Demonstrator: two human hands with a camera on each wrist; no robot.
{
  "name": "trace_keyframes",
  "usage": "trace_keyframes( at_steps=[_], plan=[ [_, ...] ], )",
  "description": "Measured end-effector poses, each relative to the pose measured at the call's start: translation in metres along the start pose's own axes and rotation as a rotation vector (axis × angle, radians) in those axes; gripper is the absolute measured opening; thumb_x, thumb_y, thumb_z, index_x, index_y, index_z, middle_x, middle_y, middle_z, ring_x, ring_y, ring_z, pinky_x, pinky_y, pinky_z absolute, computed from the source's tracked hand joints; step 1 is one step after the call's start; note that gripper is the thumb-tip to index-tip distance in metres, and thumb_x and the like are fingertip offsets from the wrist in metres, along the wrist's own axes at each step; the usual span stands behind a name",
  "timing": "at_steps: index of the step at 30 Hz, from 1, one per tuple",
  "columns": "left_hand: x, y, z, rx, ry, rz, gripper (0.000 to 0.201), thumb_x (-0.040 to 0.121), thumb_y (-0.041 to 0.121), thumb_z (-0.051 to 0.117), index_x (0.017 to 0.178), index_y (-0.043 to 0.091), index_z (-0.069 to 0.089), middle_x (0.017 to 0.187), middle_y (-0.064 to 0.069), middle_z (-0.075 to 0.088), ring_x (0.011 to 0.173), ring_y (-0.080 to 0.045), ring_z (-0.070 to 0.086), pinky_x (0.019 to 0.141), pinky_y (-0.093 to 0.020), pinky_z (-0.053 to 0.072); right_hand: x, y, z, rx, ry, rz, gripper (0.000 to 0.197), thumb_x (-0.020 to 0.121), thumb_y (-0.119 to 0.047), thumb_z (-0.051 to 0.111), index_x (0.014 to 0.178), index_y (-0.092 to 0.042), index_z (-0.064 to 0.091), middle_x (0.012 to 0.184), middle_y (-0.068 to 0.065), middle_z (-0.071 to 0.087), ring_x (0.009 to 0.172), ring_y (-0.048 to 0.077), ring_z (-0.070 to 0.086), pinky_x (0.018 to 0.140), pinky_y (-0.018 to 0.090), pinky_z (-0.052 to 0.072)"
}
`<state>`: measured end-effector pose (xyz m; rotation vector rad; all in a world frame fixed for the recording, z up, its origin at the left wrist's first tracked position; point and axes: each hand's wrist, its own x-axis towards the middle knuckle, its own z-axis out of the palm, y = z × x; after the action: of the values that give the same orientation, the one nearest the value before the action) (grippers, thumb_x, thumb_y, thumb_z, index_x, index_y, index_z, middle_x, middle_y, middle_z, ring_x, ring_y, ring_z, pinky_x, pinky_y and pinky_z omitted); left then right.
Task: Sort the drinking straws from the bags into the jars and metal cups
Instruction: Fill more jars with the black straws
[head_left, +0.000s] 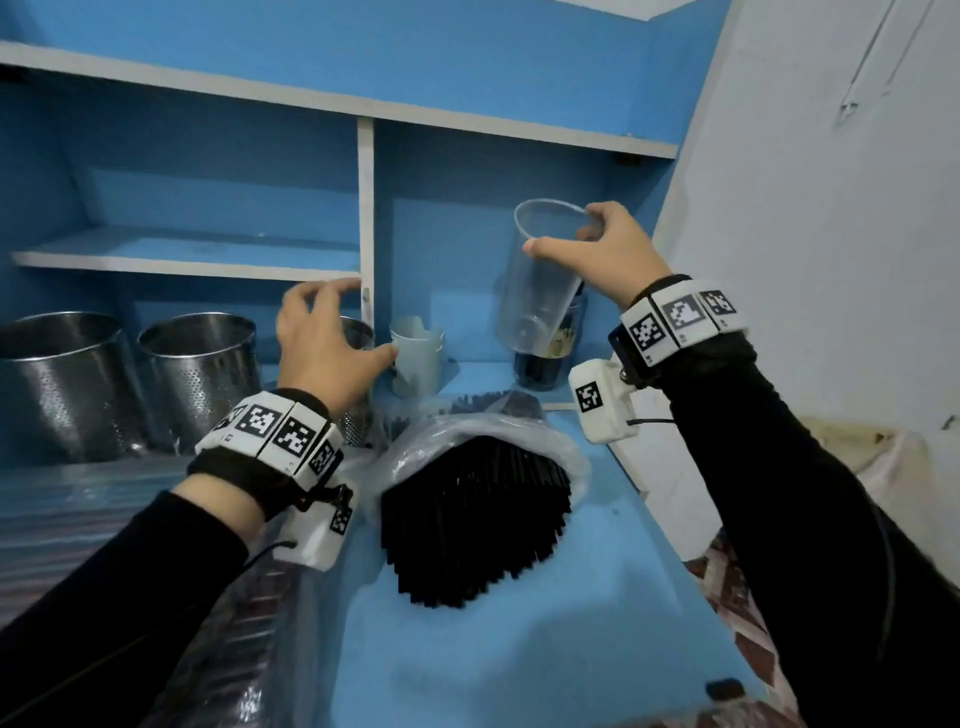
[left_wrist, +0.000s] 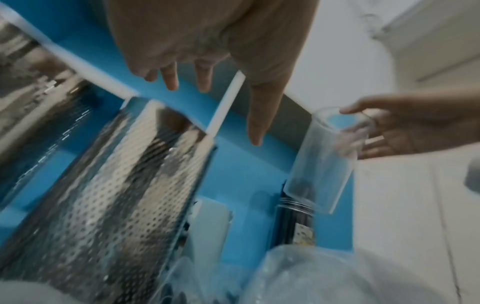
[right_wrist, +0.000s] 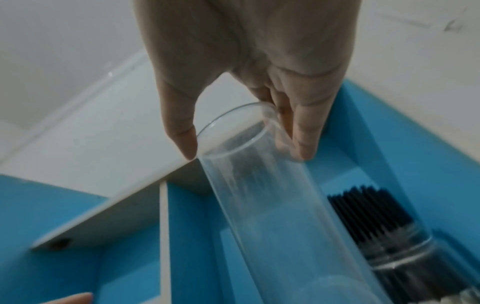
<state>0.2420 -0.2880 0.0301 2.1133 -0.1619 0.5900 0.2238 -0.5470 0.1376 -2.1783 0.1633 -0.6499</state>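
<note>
One clear smooth plastic cylinder jar (head_left: 540, 280) tilted at 1 o'clock, rim pinched by right hand (head_left: 602, 254) | left hand (head_left: 322, 343) spread, holding nothing | one bagged black straw bundle (head_left: 472, 519) centre | three perforated steel cups (head_left: 197, 369) at 9 o'clock

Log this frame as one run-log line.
right hand: grips empty clear jar by rim, lifted, tilted | left hand: open above metal cup | bagged black straws: on counter

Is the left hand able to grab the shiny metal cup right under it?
Probably yes. The left hand hovers with spread fingers just above the metal cup, with nothing between them.
</note>
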Motion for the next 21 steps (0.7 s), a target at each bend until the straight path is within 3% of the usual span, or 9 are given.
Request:
trace_keyframes(
  at_steps=[2, 5, 9, 11, 14, 17, 19, 21],
  plan=[
    [-0.015, 0.013, 0.001, -0.065, -0.074, 0.131, 0.044, 0.077, 0.014, 0.075, 0.116, 0.03, 0.061, 0.126, -0.002, 0.053, 0.123, -0.021, 0.048, 0.103, -0.024, 0.032, -0.024, -0.001, -0.021, 0.003, 0.008, 0.003, 0.098, 0.068, -0.048, 0.082, 0.145, -0.012, 0.034, 0.133, 0.005, 0.052, 0.119, 0.015, 0.052, 0.091, 0.025, 0.04],
    [-0.037, 0.03, 0.005, -0.065, -0.307, 0.144, 0.027, 0.081, 0.009, 0.072, 0.094, 0.031, 0.066, 0.114, 0.001, 0.065, 0.109, -0.019, 0.06, 0.1, -0.031, 0.044, -0.06, 0.004, -0.047, -0.014, 0.006, 0.038, 0.095, 0.069, -0.047, 0.082, 0.143, -0.011, 0.036, 0.129, 0.004, 0.053, 0.113, 0.015, 0.053, 0.086, 0.024, 0.04],
    [-0.056, 0.034, 0.01, 0.328, -0.694, 0.031, 0.023, 0.084, 0.027, 0.073, 0.106, 0.032, 0.07, 0.131, -0.005, 0.059, 0.126, -0.022, 0.051, 0.11, -0.033, 0.036, -0.105, 0.024, -0.072, -0.075, -0.057, 0.129, 0.095, 0.068, -0.048, 0.082, 0.142, -0.01, 0.036, 0.124, 0.004, 0.053, 0.113, 0.02, 0.055, 0.095, 0.034, 0.047],
    [-0.064, 0.033, 0.013, 0.377, -0.793, -0.017, 0.027, 0.087, 0.027, 0.07, 0.114, 0.031, 0.07, 0.136, -0.003, 0.056, 0.13, -0.02, 0.048, 0.113, -0.032, 0.033, -0.123, 0.037, -0.077, -0.123, -0.109, 0.184, 0.097, 0.066, -0.05, 0.081, 0.141, -0.009, 0.035, 0.122, 0.005, 0.052, 0.113, 0.021, 0.055, 0.098, 0.039, 0.047],
    [-0.075, 0.029, 0.015, 0.313, -0.769, -0.026, 0.029, 0.09, 0.014, 0.065, 0.116, 0.026, 0.07, 0.136, -0.006, 0.057, 0.124, -0.021, 0.053, 0.103, -0.025, 0.038, -0.148, 0.056, -0.074, -0.173, -0.193, 0.273, 0.101, 0.062, -0.052, 0.083, 0.14, -0.009, 0.035, 0.127, 0.007, 0.051, 0.114, 0.022, 0.055, 0.1, 0.042, 0.047],
    [-0.083, 0.025, 0.016, 0.27, -0.671, -0.026, 0.033, 0.091, 0.006, 0.057, 0.112, 0.027, 0.072, 0.133, -0.007, 0.06, 0.109, -0.02, 0.058, 0.094, -0.026, 0.043, -0.169, 0.073, -0.065, -0.174, -0.248, 0.344, 0.105, 0.057, -0.053, 0.085, 0.138, -0.009, 0.036, 0.127, 0.007, 0.051, 0.11, 0.02, 0.056, 0.097, 0.042, 0.051],
    [-0.087, 0.023, 0.017, 0.232, -0.596, -0.017, 0.034, 0.092, 0.006, 0.053, 0.108, 0.029, 0.073, 0.13, -0.006, 0.062, 0.097, -0.018, 0.057, 0.092, -0.029, 0.046, -0.178, 0.081, -0.059, -0.179, -0.282, 0.377, 0.106, 0.054, -0.054, 0.085, 0.136, -0.01, 0.035, 0.123, 0.006, 0.052, 0.105, 0.018, 0.058, 0.094, 0.042, 0.052],
    [-0.089, 0.022, 0.018, 0.181, -0.532, -0.008, 0.029, 0.094, 0.011, 0.054, 0.103, 0.029, 0.075, 0.129, -0.005, 0.063, 0.097, -0.022, 0.061, 0.093, -0.031, 0.047, -0.182, 0.085, -0.055, -0.184, -0.305, 0.387, 0.104, 0.057, -0.053, 0.086, 0.136, -0.011, 0.033, 0.12, 0.004, 0.051, 0.105, 0.018, 0.058, 0.095, 0.04, 0.051]
  ],
)
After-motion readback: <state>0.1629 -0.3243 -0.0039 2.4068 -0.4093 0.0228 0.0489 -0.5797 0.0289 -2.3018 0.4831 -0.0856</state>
